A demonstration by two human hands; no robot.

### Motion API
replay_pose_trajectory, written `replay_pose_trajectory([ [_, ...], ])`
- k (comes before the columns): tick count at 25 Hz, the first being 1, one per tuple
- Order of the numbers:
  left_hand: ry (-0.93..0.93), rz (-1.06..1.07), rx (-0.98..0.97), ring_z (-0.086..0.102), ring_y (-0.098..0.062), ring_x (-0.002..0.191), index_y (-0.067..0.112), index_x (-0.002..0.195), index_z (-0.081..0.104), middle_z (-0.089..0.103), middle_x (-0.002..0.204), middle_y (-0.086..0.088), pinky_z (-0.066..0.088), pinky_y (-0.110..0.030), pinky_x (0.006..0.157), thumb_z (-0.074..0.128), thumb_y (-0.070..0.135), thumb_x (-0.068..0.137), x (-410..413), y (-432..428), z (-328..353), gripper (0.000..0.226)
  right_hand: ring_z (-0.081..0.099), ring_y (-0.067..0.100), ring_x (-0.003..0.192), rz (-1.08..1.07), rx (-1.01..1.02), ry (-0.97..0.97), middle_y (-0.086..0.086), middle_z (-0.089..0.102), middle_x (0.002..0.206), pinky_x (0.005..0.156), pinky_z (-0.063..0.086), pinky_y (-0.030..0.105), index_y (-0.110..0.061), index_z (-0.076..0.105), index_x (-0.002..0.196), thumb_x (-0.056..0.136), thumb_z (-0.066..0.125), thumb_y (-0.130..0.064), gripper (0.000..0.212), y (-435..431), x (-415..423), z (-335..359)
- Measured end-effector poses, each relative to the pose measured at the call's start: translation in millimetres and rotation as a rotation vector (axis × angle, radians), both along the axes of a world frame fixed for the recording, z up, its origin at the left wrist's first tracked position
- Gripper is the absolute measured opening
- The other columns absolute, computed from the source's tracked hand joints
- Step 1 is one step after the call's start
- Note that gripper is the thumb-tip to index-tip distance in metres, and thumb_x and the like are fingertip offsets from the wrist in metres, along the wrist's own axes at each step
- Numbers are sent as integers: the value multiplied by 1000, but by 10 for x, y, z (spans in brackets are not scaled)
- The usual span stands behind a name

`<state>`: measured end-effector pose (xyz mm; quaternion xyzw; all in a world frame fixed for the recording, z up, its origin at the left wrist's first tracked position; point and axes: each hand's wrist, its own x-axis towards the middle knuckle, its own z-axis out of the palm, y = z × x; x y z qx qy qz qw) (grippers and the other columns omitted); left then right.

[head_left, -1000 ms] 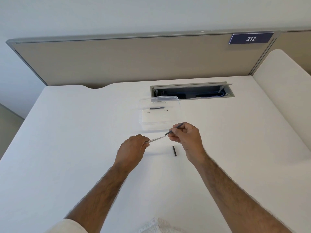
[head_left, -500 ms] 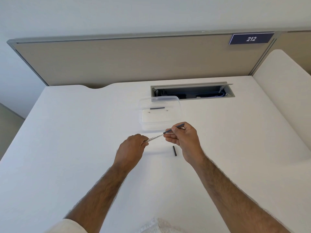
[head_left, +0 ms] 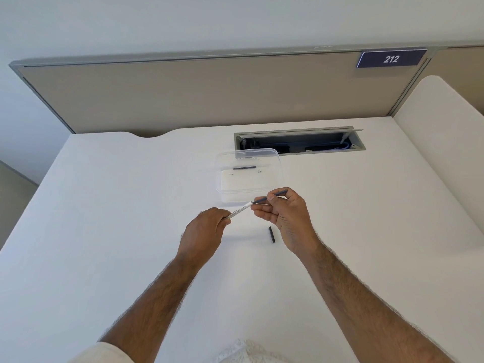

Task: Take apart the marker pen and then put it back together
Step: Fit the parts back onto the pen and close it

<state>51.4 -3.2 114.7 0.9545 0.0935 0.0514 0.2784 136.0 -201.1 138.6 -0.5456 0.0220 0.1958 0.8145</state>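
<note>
Hands meet above the white tabletop (head_left: 104,231), just in front of a clear plastic rectangular container (head_left: 248,176). The left hand (head_left: 203,231) is closed around the lower end of a slim white marker barrel with dark printing (head_left: 239,210), which slants up and to the right. The right hand (head_left: 285,216) pinches a thin dark grey rod (head_left: 272,196) between thumb and fingers; the rod lines up with the barrel and meets its upper end, its far tip sticking out past the fingers. A short black cap-like piece (head_left: 271,234) lies flat on the table just beside the right hand, apart from it. Inside the container rests another short dark grey piece (head_left: 244,167), with two tiny specks near it too small to identify. Behind the container sits an open grey cable tray (head_left: 298,141) set into the table, against a beige partition carrying a dark blue sign reading 212 (head_left: 390,58).
</note>
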Motion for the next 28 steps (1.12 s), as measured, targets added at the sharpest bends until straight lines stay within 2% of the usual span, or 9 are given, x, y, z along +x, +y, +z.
replay_pose_trajectory([
  [6,-2,11,10,54,-12,81,29,100,64,62,88,14,41,-30,63,52,29,103,29,5,18,13,73,45,96,13,15,-46,27,74,102,82,62,45,-9,55,96,101,55,-11,6,27,-1,16],
  [15,-3,-15,7,57,-15,81,28,99,66,65,88,12,50,-35,68,54,28,102,39,-6,30,12,74,42,90,11,-30,-39,25,75,99,77,62,40,-8,55,96,101,54,-10,6,25,-11,12],
  [21,-4,-14,-11,56,-14,81,29,100,66,65,88,13,48,-33,67,55,29,101,52,-16,31,11,74,38,87,39,-109,-126,22,76,98,83,61,47,-4,60,98,98,58,-5,2,33,-8,12],
  [24,-14,6,-90,61,-12,82,29,99,67,68,91,14,50,-33,69,58,29,99,75,-61,43,9,75,32,85,95,-177,-174,19,75,94,81,62,45,-3,65,97,93,63,-1,5,79,-30,23],
  [28,-35,9,-236,68,-4,91,32,101,71,73,98,19,56,-34,80,63,27,97,111,-99,74,10,74,25,83,162,-222,-235,16,75,90,79,61,38,-1,70,98,86,68,5,13,157,-69,50],
])
